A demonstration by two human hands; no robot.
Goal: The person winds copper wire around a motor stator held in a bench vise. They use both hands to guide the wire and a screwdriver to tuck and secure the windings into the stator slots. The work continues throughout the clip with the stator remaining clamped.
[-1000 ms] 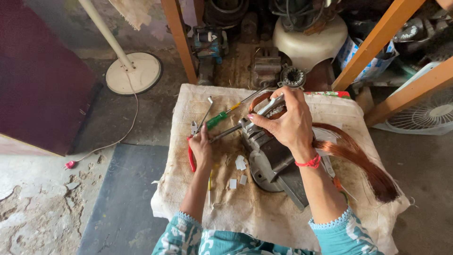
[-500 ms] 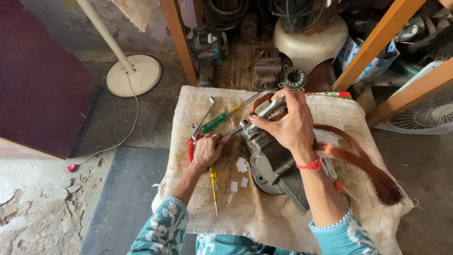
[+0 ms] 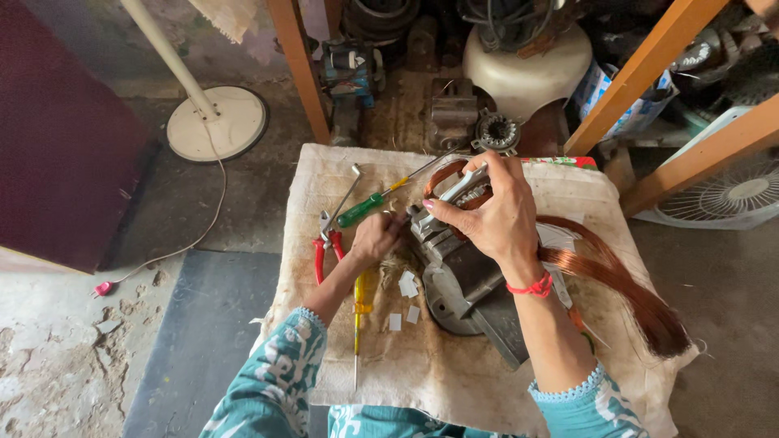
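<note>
Far left of our hands: a white fan-stand base (image 3: pixel 217 123) sits on the floor, its thin cord (image 3: pixel 174 250) trailing to a red plug (image 3: pixel 102 288); all well apart from us.
Work surface: a stained beige cloth (image 3: pixel 454 381) covers the low table under both our hands.
Red-handled pliers (image 3: pixel 326 243): they lie on the cloth just to the left of our left hand, handles towards us.
Bent metal rod (image 3: pixel 347 191): beyond the pliers, up and left of our left hand.
Green-handled screwdriver (image 3: pixel 363 209): it lies slanted on the cloth just beyond our left hand, shaft running towards our right hand.
Yellow-handled screwdriver (image 3: pixel 358 312): it lies beside our left forearm, on the near side of the hand, tip towards us.
Left hand (image 3: pixel 375 238): curled into a loose fist with fingers drawn together against the left end of the motor; what it pinches, if anything, we cannot tell.
White paper slips (image 3: pixel 406 285): scattered on the cloth just below our left hand.
Motor stator (image 3: pixel 458 272): grey metal body lying on the cloth between and under our two hands.
Right hand (image 3: pixel 491 212): fingers bent and clamped over the motor's top end, thumb pressing its left side; a red thread circles the wrist.
Copper wire bundle (image 3: pixel 621 280): it sweeps out from under our right hand to the right, across the cloth.
Far right: a white fan grille (image 3: pixel 734 195) on the floor, well apart.
</note>
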